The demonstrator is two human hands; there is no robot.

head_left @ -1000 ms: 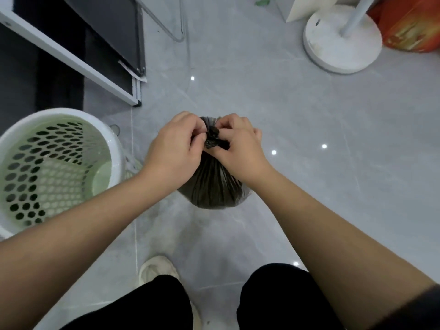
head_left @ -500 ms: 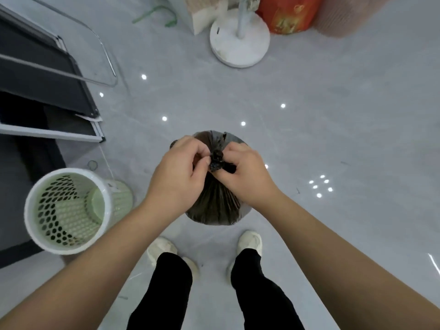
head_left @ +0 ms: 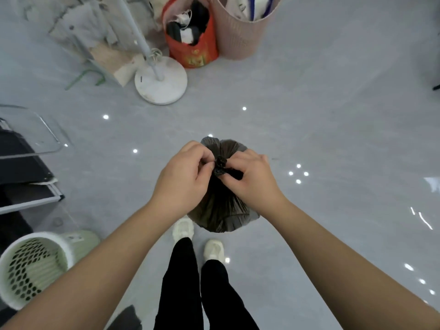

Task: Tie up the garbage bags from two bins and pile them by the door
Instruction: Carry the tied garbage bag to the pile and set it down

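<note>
Both hands, left hand [head_left: 183,177] and right hand [head_left: 252,181], arms outstretched, pinching knot [head_left: 220,166] atop my black garbage bag [head_left: 220,210]; green bin [head_left: 33,265] far left of bag.

Garbage bag [head_left: 220,208] thin crinkled plastic, probably; floor [head_left: 333,115] glossy.

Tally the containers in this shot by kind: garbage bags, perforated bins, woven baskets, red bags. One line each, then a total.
Black garbage bag, knot pinched by the left hand and right hand: 1
Pale green perforated bin: 1
Pink woven basket: 1
Red bag: 1
Total: 4
</note>
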